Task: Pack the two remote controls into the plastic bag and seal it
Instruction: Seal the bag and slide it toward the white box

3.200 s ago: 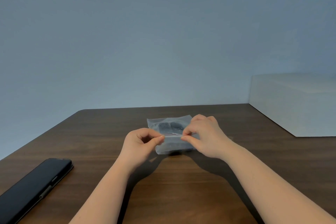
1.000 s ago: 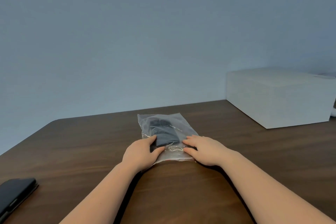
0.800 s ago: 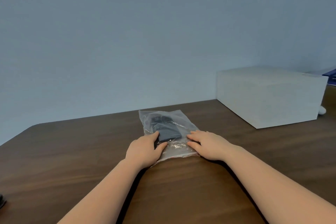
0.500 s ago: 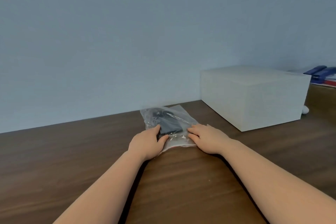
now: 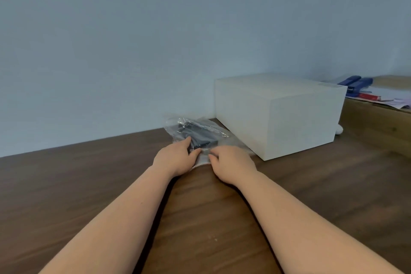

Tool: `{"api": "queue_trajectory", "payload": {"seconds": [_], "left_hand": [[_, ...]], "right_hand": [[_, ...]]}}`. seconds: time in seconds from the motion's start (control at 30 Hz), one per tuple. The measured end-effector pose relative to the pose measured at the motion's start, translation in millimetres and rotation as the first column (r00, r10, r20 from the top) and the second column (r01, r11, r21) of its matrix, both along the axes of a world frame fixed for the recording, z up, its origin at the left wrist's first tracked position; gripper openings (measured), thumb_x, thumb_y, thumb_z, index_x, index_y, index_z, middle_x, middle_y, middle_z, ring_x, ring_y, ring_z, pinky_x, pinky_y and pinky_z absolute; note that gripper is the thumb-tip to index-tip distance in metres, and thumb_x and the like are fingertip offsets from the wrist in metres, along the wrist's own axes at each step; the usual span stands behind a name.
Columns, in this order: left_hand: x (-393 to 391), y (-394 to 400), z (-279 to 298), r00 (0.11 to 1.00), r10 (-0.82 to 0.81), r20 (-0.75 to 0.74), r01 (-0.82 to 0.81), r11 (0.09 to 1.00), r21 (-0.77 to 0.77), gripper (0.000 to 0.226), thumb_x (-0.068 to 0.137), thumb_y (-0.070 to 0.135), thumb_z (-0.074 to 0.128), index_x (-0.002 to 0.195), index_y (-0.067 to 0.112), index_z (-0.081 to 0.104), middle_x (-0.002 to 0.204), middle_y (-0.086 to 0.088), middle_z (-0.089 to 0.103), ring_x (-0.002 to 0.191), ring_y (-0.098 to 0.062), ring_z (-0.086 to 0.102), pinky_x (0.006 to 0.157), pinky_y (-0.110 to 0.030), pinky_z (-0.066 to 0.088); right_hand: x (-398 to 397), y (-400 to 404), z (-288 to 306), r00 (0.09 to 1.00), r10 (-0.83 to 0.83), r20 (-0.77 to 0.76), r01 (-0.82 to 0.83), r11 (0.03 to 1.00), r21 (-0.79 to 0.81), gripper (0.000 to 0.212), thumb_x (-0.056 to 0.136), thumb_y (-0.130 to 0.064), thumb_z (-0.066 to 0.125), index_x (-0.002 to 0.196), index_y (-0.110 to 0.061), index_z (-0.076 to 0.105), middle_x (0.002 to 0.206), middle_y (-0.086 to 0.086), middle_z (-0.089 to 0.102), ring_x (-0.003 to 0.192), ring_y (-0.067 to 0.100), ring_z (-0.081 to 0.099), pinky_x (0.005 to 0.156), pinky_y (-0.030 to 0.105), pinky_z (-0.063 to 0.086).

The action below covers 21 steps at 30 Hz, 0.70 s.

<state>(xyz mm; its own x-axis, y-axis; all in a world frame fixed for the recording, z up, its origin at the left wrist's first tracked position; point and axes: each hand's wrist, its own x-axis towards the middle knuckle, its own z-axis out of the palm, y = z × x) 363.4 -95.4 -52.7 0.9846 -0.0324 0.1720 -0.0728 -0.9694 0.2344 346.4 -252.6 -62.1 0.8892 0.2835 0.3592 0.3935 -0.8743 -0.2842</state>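
1. Since a moment ago, the plastic bag has slid across the wooden table toward the white box, and now lies just beside its near corner; the view has swung right with it, so the dark phone seen earlier is out of frame.
2. Inside the bag sits a dark mass, presumably the two remote controls, though blur and crinkled film keep me from telling them apart.
3. Left hand rests on the bag's near-left part, thumb and forefinger spread a little against the dark contents.
4. Right hand lies palm-down on the near-right part, fingers curled loosely; neither hand lifts the bag.
5. Judging by this, packing is done and the step in hand is closing or pressing flat the near edge.
6. Whether the seal is fully shut cannot be told; the next move likely calls for a firm pinch run along the whole strip.
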Motion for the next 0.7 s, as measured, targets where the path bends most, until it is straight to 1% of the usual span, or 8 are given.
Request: {"api": "queue_trajectory", "payload": {"seconds": [0.07, 0.27, 0.3, 0.37, 0.43, 0.53, 0.6, 0.7], "left_hand": [[3, -1, -1, 1.000, -0.008, -0.002, 0.008, 1.000, 0.006, 0.062, 0.091, 0.052, 0.033, 0.144, 0.023, 0.022, 0.148, -0.005, 0.041, 0.132, -0.027, 0.042, 0.104, -0.040, 0.038], [5, 3, -4, 0.999, -0.040, -0.013, 0.040, 0.999, -0.017, 0.059, 0.091, 0.053, 0.032, 0.142, 0.024, 0.027, 0.142, -0.007, 0.048, 0.126, -0.029, 0.048, 0.101, -0.042, 0.042], [3, 3, -4, 1.000, -0.028, -0.007, 0.028, 1.000, -0.011, 0.055, 0.091, 0.053, 0.032, 0.136, 0.023, 0.035, 0.137, -0.008, 0.052, 0.122, -0.029, 0.050, 0.097, -0.042, 0.044], [-2, 2, -4, 1.000, 0.011, 0.009, -0.011, 1.000, -0.010, 0.041, 0.091, 0.052, 0.032, 0.108, 0.019, 0.050, 0.122, -0.009, 0.060, 0.110, -0.030, 0.056, 0.087, -0.040, 0.046], [-7, 3, -5, 0.999, 0.045, 0.024, -0.044, 0.999, -0.027, 0.035, 0.091, 0.051, 0.033, 0.090, 0.019, 0.048, 0.114, -0.009, 0.062, 0.104, -0.030, 0.057, 0.081, -0.040, 0.045], [-14, 3, -4, 0.993, 0.081, 0.083, -0.076, 0.996, -0.053, 0.041, 0.091, 0.049, 0.034, 0.099, 0.014, 0.054, 0.116, -0.009, 0.060, 0.108, -0.029, 0.054, 0.084, -0.042, 0.045], [-20, 3, -2, 0.985, 0.085, 0.150, -0.078, 0.996, -0.051, 0.042, 0.092, 0.047, 0.034, 0.106, 0.013, 0.054, 0.117, -0.008, 0.059, 0.111, -0.028, 0.053, 0.086, -0.043, 0.046], [-32, 3, 1, 0.974, 0.125, 0.189, -0.109, 0.989, -0.097, 0.042, 0.094, 0.043, 0.032, 0.111, 0.012, 0.054, 0.119, -0.009, 0.061, 0.111, -0.029, 0.054, 0.086, -0.042, 0.045]], "right_hand": [[4, -1, -4, 1.000, -0.010, -0.014, 0.010, 1.000, 0.008, 0.032, 0.096, -0.033, 0.038, 0.103, -0.017, 0.065, 0.109, 0.009, 0.069, 0.102, 0.031, 0.061, 0.070, 0.032, 0.036], [6, -3, -4, 0.999, -0.015, -0.035, 0.016, 1.000, 0.023, 0.032, 0.095, -0.034, 0.040, 0.101, -0.017, 0.066, 0.109, 0.008, 0.069, 0.102, 0.030, 0.061, 0.071, 0.032, 0.038], [6, -3, -4, 0.999, -0.013, -0.040, 0.014, 1.000, 0.021, 0.032, 0.095, -0.034, 0.040, 0.099, -0.016, 0.066, 0.109, 0.009, 0.069, 0.103, 0.031, 0.060, 0.071, 0.032, 0.037], [6, -3, -3, 0.998, -0.009, -0.058, 0.010, 1.000, 0.019, 0.032, 0.095, -0.034, 0.040, 0.099, -0.016, 0.066, 0.110, 0.009, 0.068, 0.103, 0.031, 0.060, 0.072, 0.033, 0.039], [4, -3, -3, 0.998, -0.007, -0.067, 0.008, 1.000, 0.009, 0.033, 0.096, -0.034, 0.039, 0.102, -0.016, 0.066, 0.111, 0.008, 0.068, 0.103, 0.029, 0.060, 0.075, 0.034, 0.043], [-1, -4, -2, 0.997, -0.008, -0.080, 0.007, 1.000, -0.012, 0.036, 0.096, -0.035, 0.038, 0.111, -0.018, 0.065, 0.116, 0.006, 0.067, 0.107, 0.028, 0.059, 0.083, 0.037, 0.048], [-5, -5, -2, 0.997, -0.008, -0.082, 0.007, 1.000, -0.018, 0.035, 0.096, -0.035, 0.038, 0.111, -0.018, 0.065, 0.114, 0.005, 0.068, 0.105, 0.027, 0.060, 0.081, 0.037, 0.048], [-11, -6, -3, 0.998, 0.017, -0.065, -0.017, 1.000, 0.004, 0.031, 0.095, -0.034, 0.039, 0.097, -0.016, 0.065, 0.103, 0.006, 0.069, 0.098, 0.028, 0.061, 0.072, 0.035, 0.044]]}}
